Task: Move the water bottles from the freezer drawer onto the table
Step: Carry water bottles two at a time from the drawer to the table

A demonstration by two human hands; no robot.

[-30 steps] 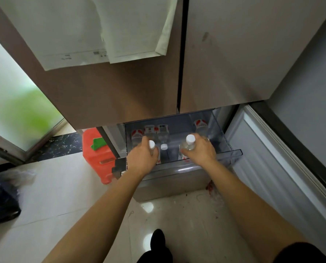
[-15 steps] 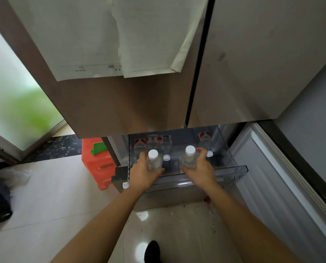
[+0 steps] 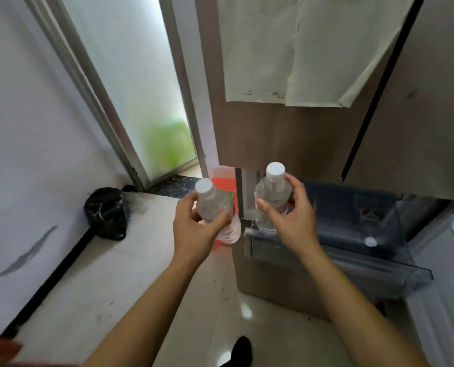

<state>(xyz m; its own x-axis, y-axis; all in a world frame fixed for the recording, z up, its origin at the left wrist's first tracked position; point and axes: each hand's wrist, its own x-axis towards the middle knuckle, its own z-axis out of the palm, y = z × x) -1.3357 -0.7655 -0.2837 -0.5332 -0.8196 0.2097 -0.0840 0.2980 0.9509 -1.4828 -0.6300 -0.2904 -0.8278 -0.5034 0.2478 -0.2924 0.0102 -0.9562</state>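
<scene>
My left hand (image 3: 196, 231) grips a clear water bottle (image 3: 212, 205) with a white cap, held upright over the floor, left of the fridge. A second clear, white-capped bottle (image 3: 273, 192) stands upright in the grip of my right hand (image 3: 289, 221), just above the front left corner of the open freezer drawer (image 3: 358, 263). Inside the drawer, at the right, a red-labelled bottle (image 3: 367, 215) and a white cap (image 3: 370, 241) show through the clear wall.
The fridge doors (image 3: 286, 133) rise above the drawer, with paper sheets (image 3: 294, 54) hanging on them. An orange container (image 3: 220, 181) stands behind my left hand. A black bag (image 3: 106, 213) lies on the floor by the wall, next to a frosted glass door (image 3: 146, 88).
Both hands have lifted their bottles up out of the drawer and carried them left. My view has swung left toward the glass door and wall.
</scene>
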